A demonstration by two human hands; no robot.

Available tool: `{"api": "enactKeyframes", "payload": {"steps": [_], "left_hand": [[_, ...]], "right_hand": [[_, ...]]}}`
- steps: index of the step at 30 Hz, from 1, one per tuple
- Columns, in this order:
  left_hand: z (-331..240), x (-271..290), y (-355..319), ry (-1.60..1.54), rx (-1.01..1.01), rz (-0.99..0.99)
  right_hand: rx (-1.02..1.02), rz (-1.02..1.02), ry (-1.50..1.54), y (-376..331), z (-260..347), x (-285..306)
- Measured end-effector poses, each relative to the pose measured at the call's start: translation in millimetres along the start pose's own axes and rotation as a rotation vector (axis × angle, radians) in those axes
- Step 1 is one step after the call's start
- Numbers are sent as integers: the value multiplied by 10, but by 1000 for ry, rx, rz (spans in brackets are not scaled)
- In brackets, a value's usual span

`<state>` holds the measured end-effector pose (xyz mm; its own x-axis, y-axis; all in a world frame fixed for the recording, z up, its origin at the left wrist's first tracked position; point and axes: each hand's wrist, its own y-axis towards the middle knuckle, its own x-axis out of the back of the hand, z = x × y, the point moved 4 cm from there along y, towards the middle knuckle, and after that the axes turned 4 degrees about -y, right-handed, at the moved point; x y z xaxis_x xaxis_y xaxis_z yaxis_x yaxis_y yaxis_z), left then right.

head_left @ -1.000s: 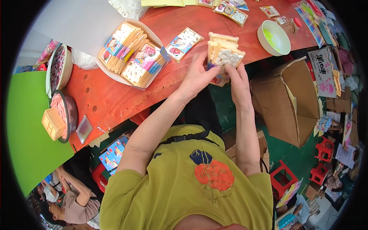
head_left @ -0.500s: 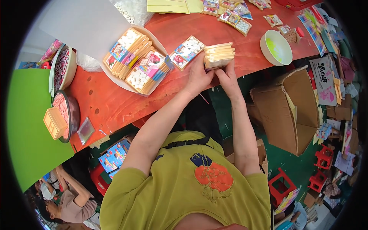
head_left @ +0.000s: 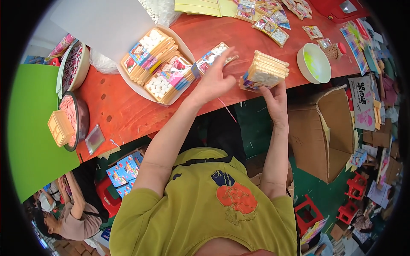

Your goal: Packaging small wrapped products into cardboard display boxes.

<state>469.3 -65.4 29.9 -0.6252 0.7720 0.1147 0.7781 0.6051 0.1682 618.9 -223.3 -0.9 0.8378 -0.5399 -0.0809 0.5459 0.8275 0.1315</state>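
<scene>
My right hand [head_left: 275, 100] grips a stack of shallow beige trays [head_left: 265, 70] by its near edge, thumb in front, at the table's front edge. White pellets and printed colour cards show in the stack. My left hand [head_left: 213, 81] is open, fingers stretched out over a single beige tray [head_left: 211, 55] with white pellets and a printed card; whether it touches the tray I cannot tell. Left of it, a white box [head_left: 124, 79] with a raised lid holds stacked trays of the same kind [head_left: 164, 81].
On the red table [head_left: 102, 123] stand a pale bowl with green bits [head_left: 314, 64] and, at the far side, several loose filled trays [head_left: 271, 32]. A dark basin of pink pieces [head_left: 81, 117] is at the left. Below right stands an open cardboard box [head_left: 307, 136]; a co-worker [head_left: 81, 217] sits lower left.
My left hand has let go of the tray stack and moved left over the single tray. My right hand keeps the stack, now shifted slightly right and tilted.
</scene>
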Motion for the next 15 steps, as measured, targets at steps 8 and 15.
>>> {"api": "enactKeyframes", "payload": {"steps": [8, 15], "left_hand": [[366, -138, 323, 940, 204, -429], [320, -234, 292, 694, 357, -286]], "right_hand": [[165, -137, -417, -197, 67, 265], [205, -144, -570, -345, 14, 308]]}}
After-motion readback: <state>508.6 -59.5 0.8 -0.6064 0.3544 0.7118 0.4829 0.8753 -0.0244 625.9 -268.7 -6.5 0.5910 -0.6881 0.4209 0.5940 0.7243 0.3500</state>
